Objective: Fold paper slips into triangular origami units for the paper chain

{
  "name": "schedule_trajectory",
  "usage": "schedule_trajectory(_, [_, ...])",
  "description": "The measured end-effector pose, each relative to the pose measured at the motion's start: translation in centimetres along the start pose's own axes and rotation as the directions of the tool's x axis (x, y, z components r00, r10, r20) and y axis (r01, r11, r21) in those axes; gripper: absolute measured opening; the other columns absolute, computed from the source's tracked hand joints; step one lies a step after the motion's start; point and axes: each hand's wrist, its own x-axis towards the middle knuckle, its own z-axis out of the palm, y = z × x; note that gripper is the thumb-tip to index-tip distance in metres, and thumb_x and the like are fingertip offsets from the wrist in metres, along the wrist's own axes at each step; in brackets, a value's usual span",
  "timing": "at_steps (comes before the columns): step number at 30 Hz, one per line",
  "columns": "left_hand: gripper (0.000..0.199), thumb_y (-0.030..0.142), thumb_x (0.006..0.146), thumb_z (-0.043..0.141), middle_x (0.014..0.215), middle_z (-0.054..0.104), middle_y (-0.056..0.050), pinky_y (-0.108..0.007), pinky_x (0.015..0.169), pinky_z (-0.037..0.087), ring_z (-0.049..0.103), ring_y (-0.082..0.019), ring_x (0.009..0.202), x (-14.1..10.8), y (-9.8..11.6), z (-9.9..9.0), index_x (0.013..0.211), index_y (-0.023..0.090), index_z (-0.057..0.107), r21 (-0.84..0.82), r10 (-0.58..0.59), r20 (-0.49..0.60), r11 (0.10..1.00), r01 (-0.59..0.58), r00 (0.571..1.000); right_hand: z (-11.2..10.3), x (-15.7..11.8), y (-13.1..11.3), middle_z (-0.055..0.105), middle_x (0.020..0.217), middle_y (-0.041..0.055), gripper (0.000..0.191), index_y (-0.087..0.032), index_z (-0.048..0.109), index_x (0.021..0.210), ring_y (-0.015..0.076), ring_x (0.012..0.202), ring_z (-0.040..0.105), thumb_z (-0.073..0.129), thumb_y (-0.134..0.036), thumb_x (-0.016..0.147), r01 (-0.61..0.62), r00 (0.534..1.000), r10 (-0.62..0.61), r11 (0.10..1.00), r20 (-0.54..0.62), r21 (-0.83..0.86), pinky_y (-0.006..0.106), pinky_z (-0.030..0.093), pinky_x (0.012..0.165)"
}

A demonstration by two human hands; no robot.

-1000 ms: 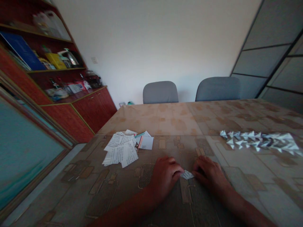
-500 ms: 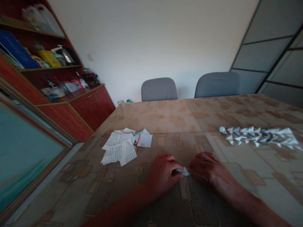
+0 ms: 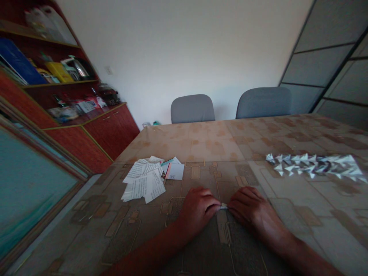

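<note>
A small piece of folded printed paper (image 3: 224, 206) is pinched between my two hands, low over the table near the front. My left hand (image 3: 198, 207) grips its left end between thumb and fingers. The fingertips of my right hand (image 3: 248, 205) close on its right end, so only a narrow strip shows between them. To the left lies a loose pile of printed paper pieces (image 3: 143, 182), with a white card (image 3: 175, 171) at its right edge. Rows of folded pointed paper pieces (image 3: 313, 166) lie on the right of the table.
The table (image 3: 201, 142) has a patterned cover. Two grey chairs (image 3: 192, 109) stand behind its far edge. A red cabinet (image 3: 112, 130) with loaded shelves is at the left, and sliding panels (image 3: 324, 69) are at the right.
My fingers have closed further around the folded paper, and less of it shows. My left thumb has moved up against the fingers, closing the gap seen before.
</note>
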Motion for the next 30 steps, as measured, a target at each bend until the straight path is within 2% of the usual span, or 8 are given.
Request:
schedule_trajectory(5, [0.015,0.035,0.082,0.071,0.076,0.067,-0.002,-0.029,0.068,0.037,0.059,-0.017,0.073,-0.2,0.0,0.4,0.085,0.02,0.072,0.049,0.022,-0.084,0.999,-0.017,0.996,0.0,0.1,-0.2,0.064,0.074,0.0033,0.028,-0.02,0.067,0.08,0.0205,0.075,0.055,0.046,-0.023,0.098,0.031,0.995,-0.036,0.998,-0.096,-0.052,0.034,0.038,0.073])
schedule_trajectory(9, [0.022,0.029,0.094,0.056,0.069,0.065,-0.002,-0.03,0.067,0.035,0.056,-0.017,0.068,-0.5,0.0,0.4,0.079,0.019,0.069,0.152,0.119,-0.198,0.984,-0.09,0.973,-0.4,0.1,-0.5,0.065,0.073,0.0035,0.031,-0.019,0.066,0.081,0.0195,0.072,0.056,0.043,-0.024,0.1,0.086,0.982,-0.1,0.992,-0.161,-0.092,0.032,0.039,0.072])
schedule_trajectory(12, [0.027,0.029,0.096,0.05,0.068,0.064,-0.002,-0.031,0.066,0.035,0.055,-0.017,0.066,-0.5,0.2,0.3,0.079,0.019,0.068,0.159,0.144,-0.243,0.981,-0.107,0.959,-0.6,0.0,-0.7,0.068,0.079,0.0044,0.02,-0.019,0.067,0.091,0.0205,0.077,0.058,0.05,-0.029,0.098,0.082,0.981,-0.094,0.993,-0.169,-0.081,0.033,0.04,0.073])
schedule_trajectory(15, [0.028,0.027,0.096,0.049,0.066,0.064,-0.002,-0.03,0.066,0.036,0.055,-0.016,0.065,-0.5,0.4,0.3,0.077,0.018,0.067,0.1,0.136,-0.259,0.988,-0.114,0.956,-0.5,-0.2,-0.7,0.068,0.082,0.0042,0.015,-0.02,0.067,0.096,0.0214,0.081,0.059,0.055,-0.03,0.095,0.069,0.985,-0.079,0.995,-0.152,-0.067,0.034,0.04,0.076])
schedule_trajectory(20, [0.031,0.028,0.097,0.046,0.065,0.063,-0.002,-0.029,0.064,0.036,0.055,-0.015,0.064,-0.4,0.6,0.2,0.076,0.018,0.066,0.027,0.138,-0.229,0.99,-0.135,0.964,-0.2,-0.1,-0.5,0.065,0.072,0.0023,0.029,-0.021,0.065,0.079,0.0184,0.073,0.057,0.046,-0.027,0.099,0.046,0.987,-0.054,0.998,-0.154,-0.051,0.033,0.038,0.072])
schedule_trajectory(25, [0.031,0.028,0.098,0.045,0.065,0.063,-0.002,-0.031,0.066,0.037,0.054,-0.015,0.064,-0.4,0.7,-0.5,0.078,0.018,0.067,0.097,0.188,-0.257,0.981,-0.168,0.948,-0.7,-0.1,0.1,0.062,0.069,0.0012,0.029,-0.021,0.061,0.073,0.0182,0.07,0.055,0.048,-0.026,0.098,0.061,0.981,-0.066,0.998,-0.183,-0.034,0.032,0.038,0.069])
schedule_trajectory(27, [0.03,0.025,0.098,0.045,0.065,0.064,-0.003,-0.031,0.066,0.038,0.053,-0.016,0.065,-0.5,0.8,-1.0,0.079,0.018,0.068,0.156,0.204,-0.298,0.974,-0.163,0.932,-1.0,-0.2,0.5,0.062,0.068,0.0019,0.03,-0.021,0.06,0.071,0.0188,0.069,0.055,0.048,-0.028,0.098,0.01,0.978,-0.003,0.999,-0.206,0.034,0.031,0.04,0.066])
schedule_trajectory(30, [0.025,0.021,0.097,0.048,0.065,0.065,-0.002,-0.032,0.07,0.04,0.054,-0.015,0.066,-0.6,1.0,-1.6,0.082,0.02,0.069,0.228,0.241,-0.366,0.96,-0.164,0.899,-1.6,-0.3,1.0,0.063,0.071,0.0027,0.031,-0.021,0.061,0.074,0.0194,0.07,0.059,0.047,-0.037,0.097,-0.183,0.953,0.247,0.932,-0.177,0.312,0.03,0.045,0.064])
